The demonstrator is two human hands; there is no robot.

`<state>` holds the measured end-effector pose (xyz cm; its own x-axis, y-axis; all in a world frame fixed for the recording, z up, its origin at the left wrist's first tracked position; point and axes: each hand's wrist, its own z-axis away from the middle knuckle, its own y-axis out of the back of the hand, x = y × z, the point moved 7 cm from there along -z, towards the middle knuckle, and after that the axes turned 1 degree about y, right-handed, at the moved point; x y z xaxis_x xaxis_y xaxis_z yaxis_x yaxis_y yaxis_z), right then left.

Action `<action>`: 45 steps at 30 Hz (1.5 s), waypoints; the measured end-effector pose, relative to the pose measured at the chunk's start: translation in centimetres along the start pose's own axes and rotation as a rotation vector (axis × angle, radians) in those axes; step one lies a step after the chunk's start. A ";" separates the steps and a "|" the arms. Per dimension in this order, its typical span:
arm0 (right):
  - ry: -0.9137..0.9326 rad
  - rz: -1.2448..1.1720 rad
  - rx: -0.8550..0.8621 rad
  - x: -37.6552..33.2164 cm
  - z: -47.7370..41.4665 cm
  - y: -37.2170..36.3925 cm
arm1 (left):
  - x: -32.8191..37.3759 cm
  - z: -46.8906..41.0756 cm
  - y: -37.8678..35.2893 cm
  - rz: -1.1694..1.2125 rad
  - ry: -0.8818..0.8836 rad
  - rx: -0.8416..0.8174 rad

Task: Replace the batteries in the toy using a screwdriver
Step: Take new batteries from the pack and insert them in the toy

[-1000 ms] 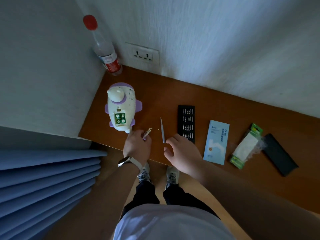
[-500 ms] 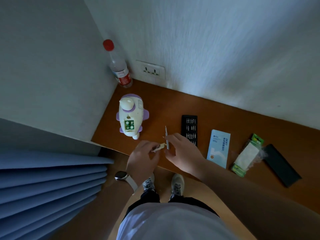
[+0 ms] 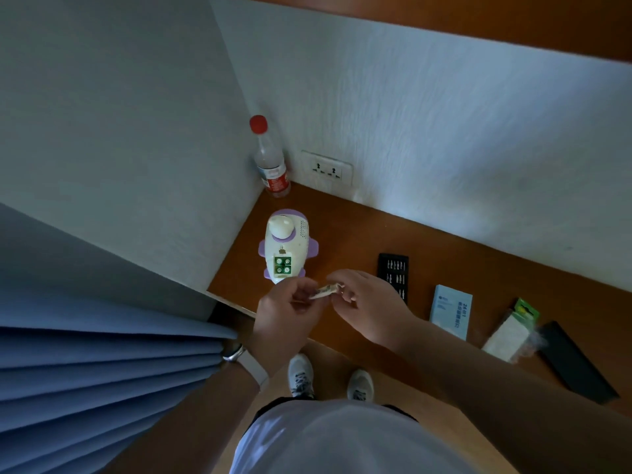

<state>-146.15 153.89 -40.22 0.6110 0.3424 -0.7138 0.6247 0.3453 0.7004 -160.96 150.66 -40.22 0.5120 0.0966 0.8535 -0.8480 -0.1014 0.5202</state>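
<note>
The white and purple toy (image 3: 286,243) lies on the wooden desk (image 3: 345,230) near the corner, its battery bay (image 3: 282,265) open with green-ended batteries showing. Just in front of it, above the desk's edge, my left hand (image 3: 284,314) pinches a small pale cover piece (image 3: 323,291) at its near end. My right hand (image 3: 371,302) has its fingertips curled on the piece's other end. No screwdriver shows; it may be hidden in the right hand.
A black bit case (image 3: 393,273), a blue booklet (image 3: 451,311), a pack of batteries (image 3: 513,328) and a black lid (image 3: 578,362) lie in a row to the right. A red-capped bottle (image 3: 270,159) stands in the corner by a wall socket (image 3: 326,169). Blue curtain (image 3: 102,371) hangs at left.
My left hand lifted the pale piece off the desk and both hands came together on it. The screwdriver seen in my right hand earlier is out of sight. The camera tilted up.
</note>
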 end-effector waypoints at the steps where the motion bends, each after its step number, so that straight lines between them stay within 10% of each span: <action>1: 0.000 -0.009 0.011 -0.2 -0.3 0.1 | -0.1 -0.2 0.4 0.022 0.031 -0.001; 45: -0.506 -0.142 0.121 -3.2 -4.0 -8.3 | -8.7 -5.7 5.7 0.312 0.237 -0.435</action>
<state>-155.23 153.39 -43.68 0.6554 -0.1741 -0.7349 0.7518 0.2438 0.6127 -170.97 154.86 -44.82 0.2272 0.3515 0.9082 -0.9576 0.2502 0.1428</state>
